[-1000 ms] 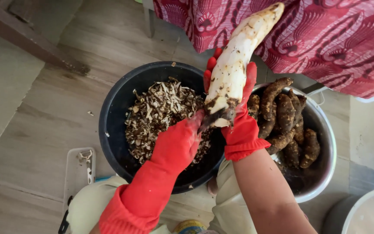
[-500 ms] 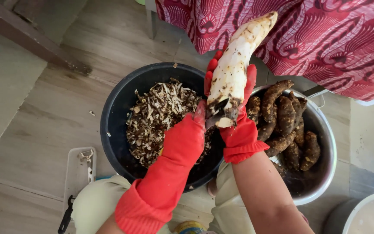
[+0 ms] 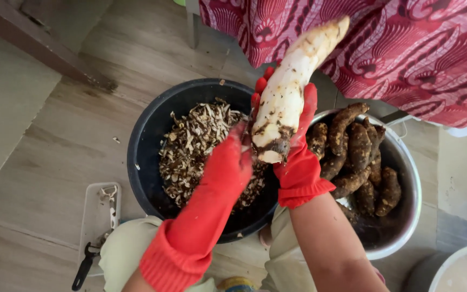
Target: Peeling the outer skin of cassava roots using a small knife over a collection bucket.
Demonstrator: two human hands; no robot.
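Left hand has slid up against the peeled root; right hand grips it.

Both the left hand and right hand wear red rubber gloves with ribbed cuffs.

Bare floor lay open at nine o'clock; basin, pot and cloth blocked twelve to four.

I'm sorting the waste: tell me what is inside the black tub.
The black tub holds a heap of brown and pale peelings. The left hand in its red glove and the pale root cover the tub's right side, and the peelings hide the bottom.
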